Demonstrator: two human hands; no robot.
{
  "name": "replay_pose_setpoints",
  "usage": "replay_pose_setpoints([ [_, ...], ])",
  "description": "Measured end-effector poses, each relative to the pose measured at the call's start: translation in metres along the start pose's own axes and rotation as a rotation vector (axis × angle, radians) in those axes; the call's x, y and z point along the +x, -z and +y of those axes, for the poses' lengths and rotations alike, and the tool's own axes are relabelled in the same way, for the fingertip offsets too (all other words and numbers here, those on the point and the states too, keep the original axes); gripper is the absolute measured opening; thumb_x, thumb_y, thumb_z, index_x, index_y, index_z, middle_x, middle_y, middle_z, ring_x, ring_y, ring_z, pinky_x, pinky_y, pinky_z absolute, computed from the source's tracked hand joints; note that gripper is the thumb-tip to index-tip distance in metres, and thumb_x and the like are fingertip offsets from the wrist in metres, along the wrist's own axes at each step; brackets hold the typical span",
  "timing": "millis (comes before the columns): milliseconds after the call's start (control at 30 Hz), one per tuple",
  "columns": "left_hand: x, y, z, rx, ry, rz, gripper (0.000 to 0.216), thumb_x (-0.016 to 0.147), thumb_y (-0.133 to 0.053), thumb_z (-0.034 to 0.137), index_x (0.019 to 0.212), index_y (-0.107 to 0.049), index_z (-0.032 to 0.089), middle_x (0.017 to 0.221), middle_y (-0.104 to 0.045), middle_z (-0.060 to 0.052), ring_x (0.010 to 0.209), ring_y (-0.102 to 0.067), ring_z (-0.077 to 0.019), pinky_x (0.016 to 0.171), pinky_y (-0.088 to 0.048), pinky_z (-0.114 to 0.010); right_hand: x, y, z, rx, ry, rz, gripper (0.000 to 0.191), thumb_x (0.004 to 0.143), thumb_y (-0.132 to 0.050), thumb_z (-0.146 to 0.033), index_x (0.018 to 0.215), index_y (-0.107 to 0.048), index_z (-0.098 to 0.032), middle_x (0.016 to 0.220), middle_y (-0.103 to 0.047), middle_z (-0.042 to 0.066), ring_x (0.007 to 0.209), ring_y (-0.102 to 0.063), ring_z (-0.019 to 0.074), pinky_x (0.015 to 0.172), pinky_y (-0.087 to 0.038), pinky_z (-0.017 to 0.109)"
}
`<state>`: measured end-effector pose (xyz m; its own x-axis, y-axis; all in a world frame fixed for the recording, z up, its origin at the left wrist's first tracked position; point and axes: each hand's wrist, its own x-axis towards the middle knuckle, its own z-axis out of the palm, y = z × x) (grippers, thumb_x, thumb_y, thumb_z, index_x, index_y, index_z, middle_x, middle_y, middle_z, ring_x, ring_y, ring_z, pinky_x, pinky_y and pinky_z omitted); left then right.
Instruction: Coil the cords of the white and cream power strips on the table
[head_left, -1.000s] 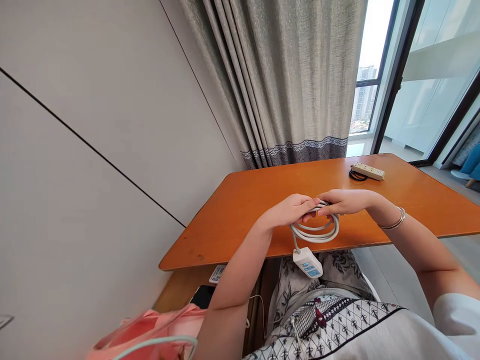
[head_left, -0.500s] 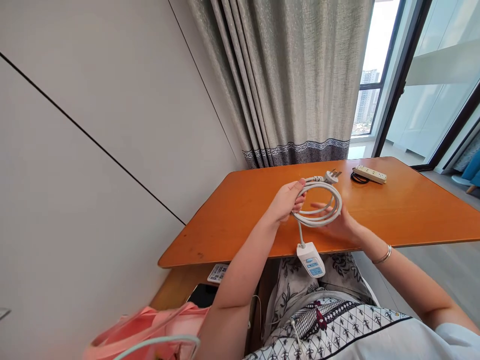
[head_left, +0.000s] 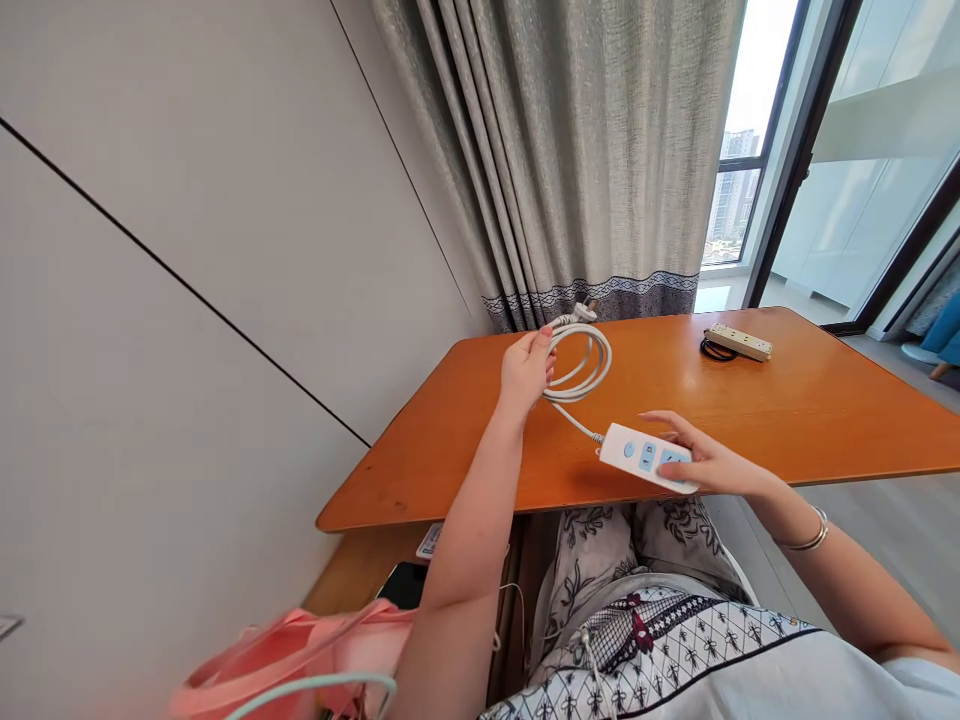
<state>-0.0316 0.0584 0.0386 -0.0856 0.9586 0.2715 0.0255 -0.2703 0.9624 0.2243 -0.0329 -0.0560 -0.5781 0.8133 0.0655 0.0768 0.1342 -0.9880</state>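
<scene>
My left hand (head_left: 526,366) is closed round a coil of white cable (head_left: 581,362), held up over the far left part of the orange table (head_left: 810,410). The cable's plug (head_left: 584,312) sticks up from the top of the coil. The cable runs down to a white power strip with blue buttons (head_left: 646,457). My right hand (head_left: 705,462) grips that strip at its right end, thumb beneath and fingers on top, just above the table's near edge.
A second, cream power strip (head_left: 738,342) with a black cord (head_left: 715,351) lies at the table's far right. A grey curtain (head_left: 577,150) hangs behind the table. A lower shelf at bottom left holds a dark phone (head_left: 403,585), with a pink bag (head_left: 300,650) beside it.
The left hand carried the cable coil up and to the left. The power strip, which hung below the coil, is now lifted level in the right hand, which moved from the coil to it.
</scene>
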Motion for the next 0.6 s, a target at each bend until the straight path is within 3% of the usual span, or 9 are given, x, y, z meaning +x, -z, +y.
replay_pose_setpoints([
  [67, -0.001, -0.001, -0.011, 0.080, -0.015, -0.045, 0.044, 0.086, -0.063, 0.055, 0.066, -0.049, 0.019, 0.047, -0.038, 0.008, 0.038, -0.033, -0.0051, 0.038, -0.026, -0.018, -0.003, 0.014, -0.013, 0.193, -0.054, -0.082, 0.057, 0.085, -0.071, -0.038, 0.135, -0.048, -0.023, 0.107, -0.064, 0.006, 0.083, -0.065, 0.0144, 0.076, -0.055, 0.029],
  [133, -0.004, -0.005, -0.019, 0.138, -0.033, -0.099, 0.043, 0.085, -0.062, 0.055, 0.067, -0.051, 0.018, 0.049, -0.040, 0.007, 0.042, -0.037, -0.0066, 0.040, -0.029, -0.018, -0.002, 0.023, -0.024, 0.350, -0.052, -0.211, 0.049, 0.083, -0.074, -0.037, 0.125, -0.054, -0.022, 0.110, -0.066, 0.007, 0.082, -0.069, 0.0148, 0.076, -0.057, 0.029],
  [233, -0.007, -0.010, -0.025, 0.163, -0.009, -0.159, 0.042, 0.085, -0.061, 0.056, 0.069, -0.053, 0.018, 0.052, -0.043, 0.005, 0.046, -0.041, -0.0077, 0.042, -0.032, -0.018, 0.000, 0.028, -0.037, 0.462, 0.047, -0.417, 0.064, 0.073, -0.084, -0.037, 0.125, -0.051, -0.022, 0.117, -0.066, 0.010, 0.099, -0.071, 0.0208, 0.087, -0.057, 0.033],
  [300, -0.008, -0.013, -0.025, 0.132, 0.051, -0.202, 0.042, 0.086, -0.061, 0.056, 0.071, -0.053, 0.018, 0.052, -0.042, 0.006, 0.044, -0.038, -0.0067, 0.041, -0.030, -0.017, 0.003, 0.028, -0.045, 0.458, 0.090, -0.469, 0.082, 0.063, -0.091, -0.041, 0.129, -0.046, -0.023, 0.120, -0.066, 0.012, 0.108, -0.069, 0.0251, 0.093, -0.055, 0.037],
  [400, -0.013, -0.020, -0.025, 0.050, 0.167, -0.284, 0.041, 0.090, -0.058, 0.054, 0.071, -0.050, 0.018, 0.049, -0.035, 0.009, 0.038, -0.028, -0.0044, 0.038, -0.022, -0.017, 0.011, 0.023, -0.053, 0.346, 0.101, -0.261, 0.092, 0.054, -0.092, -0.053, 0.128, -0.047, -0.023, 0.112, -0.068, 0.011, 0.098, -0.070, 0.0250, 0.087, -0.056, 0.038],
  [500, -0.022, -0.031, -0.026, -0.009, 0.227, -0.336, 0.042, 0.092, -0.056, 0.053, 0.070, -0.049, 0.018, 0.046, -0.033, 0.010, 0.036, -0.024, -0.0036, 0.037, -0.018, -0.017, 0.027, 0.017, -0.057, 0.204, 0.142, 0.115, 0.076, 0.058, -0.083, -0.066, 0.112, -0.057, -0.019, 0.091, -0.067, 0.007, 0.075, -0.065, 0.0183, 0.067, -0.055, 0.031],
  [600, -0.030, -0.040, -0.028, -0.046, 0.250, -0.371, 0.042, 0.092, -0.058, 0.052, 0.071, -0.050, 0.018, 0.046, -0.033, 0.009, 0.035, -0.026, -0.0037, 0.037, -0.019, -0.017, 0.045, 0.014, -0.053, 0.129, 0.161, 0.394, 0.056, 0.065, -0.074, -0.062, 0.096, -0.061, -0.018, 0.084, -0.064, 0.006, 0.072, -0.059, 0.0187, 0.062, -0.049, 0.030],
])
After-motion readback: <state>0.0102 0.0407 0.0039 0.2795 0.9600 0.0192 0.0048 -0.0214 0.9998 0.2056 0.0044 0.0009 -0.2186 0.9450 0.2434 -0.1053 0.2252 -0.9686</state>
